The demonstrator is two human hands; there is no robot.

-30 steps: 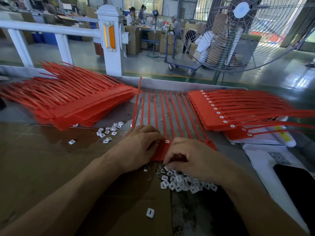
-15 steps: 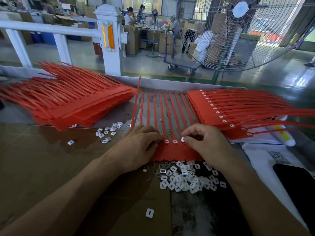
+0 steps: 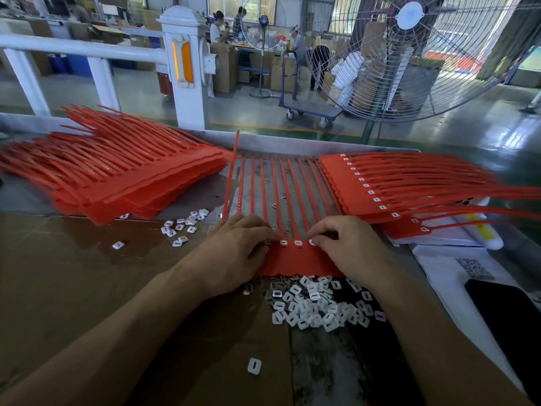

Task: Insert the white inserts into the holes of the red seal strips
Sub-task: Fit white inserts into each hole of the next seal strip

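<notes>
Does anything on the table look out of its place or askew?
Yes. One tail of the red seal strip sticks up at its left edge, unlike its flat neighbours. A single white insert lies apart, nearer the viewer than the main pile.

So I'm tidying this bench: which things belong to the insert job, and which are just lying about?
In the job:
- red seal strip sheet, held by left hand
- white insert pinched by right hand
- insert pile
- unfilled stack
- filled stack

Lying about:
- phone
- papers
- fan
</notes>
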